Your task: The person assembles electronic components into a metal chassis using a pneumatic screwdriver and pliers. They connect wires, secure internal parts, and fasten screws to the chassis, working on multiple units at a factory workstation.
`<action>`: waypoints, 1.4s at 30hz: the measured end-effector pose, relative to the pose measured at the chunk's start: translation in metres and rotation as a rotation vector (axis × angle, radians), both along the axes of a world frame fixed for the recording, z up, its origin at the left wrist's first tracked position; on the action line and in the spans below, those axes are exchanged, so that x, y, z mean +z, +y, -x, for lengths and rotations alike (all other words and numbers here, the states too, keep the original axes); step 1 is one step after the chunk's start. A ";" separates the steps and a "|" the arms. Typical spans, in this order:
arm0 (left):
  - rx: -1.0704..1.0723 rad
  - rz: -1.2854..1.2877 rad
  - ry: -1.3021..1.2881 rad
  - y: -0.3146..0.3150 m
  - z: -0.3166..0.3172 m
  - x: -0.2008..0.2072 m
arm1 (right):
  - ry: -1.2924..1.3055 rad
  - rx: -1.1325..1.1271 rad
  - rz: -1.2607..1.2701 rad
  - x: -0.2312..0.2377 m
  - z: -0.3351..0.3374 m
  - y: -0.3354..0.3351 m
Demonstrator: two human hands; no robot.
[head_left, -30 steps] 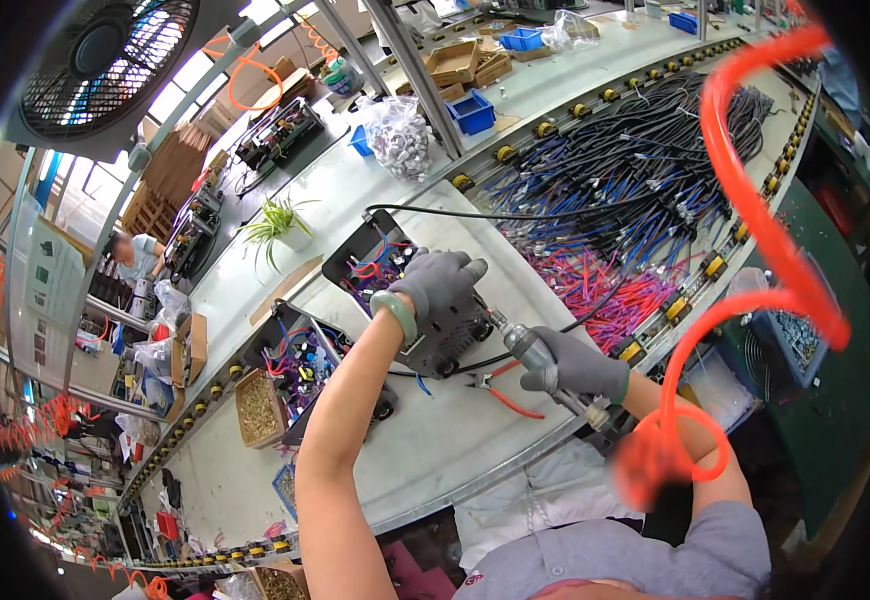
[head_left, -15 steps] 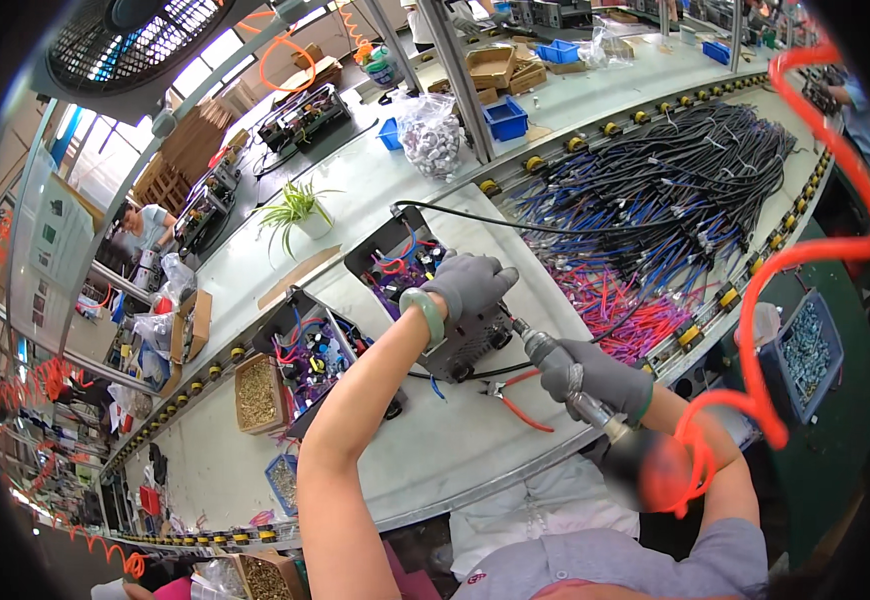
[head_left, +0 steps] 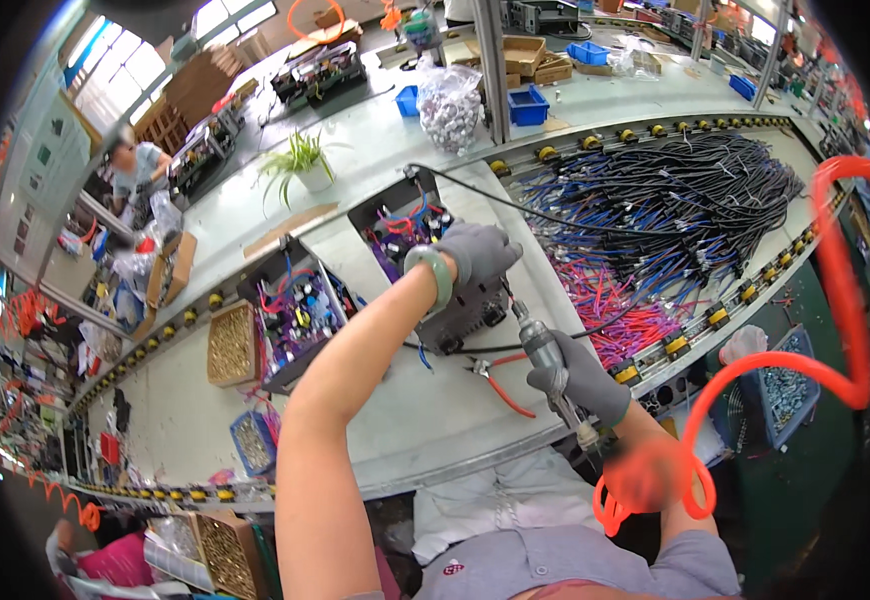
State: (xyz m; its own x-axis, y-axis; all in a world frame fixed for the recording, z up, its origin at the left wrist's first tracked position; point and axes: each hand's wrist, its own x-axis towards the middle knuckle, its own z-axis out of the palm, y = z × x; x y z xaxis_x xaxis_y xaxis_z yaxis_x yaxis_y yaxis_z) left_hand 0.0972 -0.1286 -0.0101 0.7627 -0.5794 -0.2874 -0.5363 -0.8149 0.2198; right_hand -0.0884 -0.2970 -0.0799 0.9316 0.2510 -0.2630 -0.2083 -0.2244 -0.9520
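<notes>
My left hand [head_left: 480, 252], in a grey glove with a green bangle at the wrist, is closed over the upper edge of a black metal housing [head_left: 463, 318]. Blue and red wires and a purple circuit board show inside it. My right hand [head_left: 587, 382], also gloved, grips an air screwdriver [head_left: 541, 342] with a coiled orange hose. Its bit points at the housing's right side, just below my left fingers; whether it sits on a screw is too small to tell. Red-handled cutting pliers [head_left: 508, 398] lie on the table below the housing.
A second open housing [head_left: 300, 312] stands to the left, beside a box of brass-coloured small parts [head_left: 232, 345] and a blue tray [head_left: 254, 443]. Black cables [head_left: 685, 195] are heaped at the right. The orange hose [head_left: 795, 362] loops along the right side. A potted plant [head_left: 315, 178] stands behind.
The view has shifted, so the bench appears tilted differently. The screwdriver is held steeper, its bit still at the housing's side. My left hand stays on the housing.
</notes>
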 end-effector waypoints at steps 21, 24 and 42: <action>0.233 -0.031 -0.124 0.001 0.023 0.019 | 0.255 0.043 -0.191 0.046 -0.006 -0.003; 0.134 -0.036 -0.056 0.000 0.024 0.020 | -0.062 0.061 0.065 0.008 -0.009 -0.016; 0.162 -0.015 -0.101 0.002 0.021 0.013 | 0.211 0.030 -0.288 0.035 -0.006 -0.001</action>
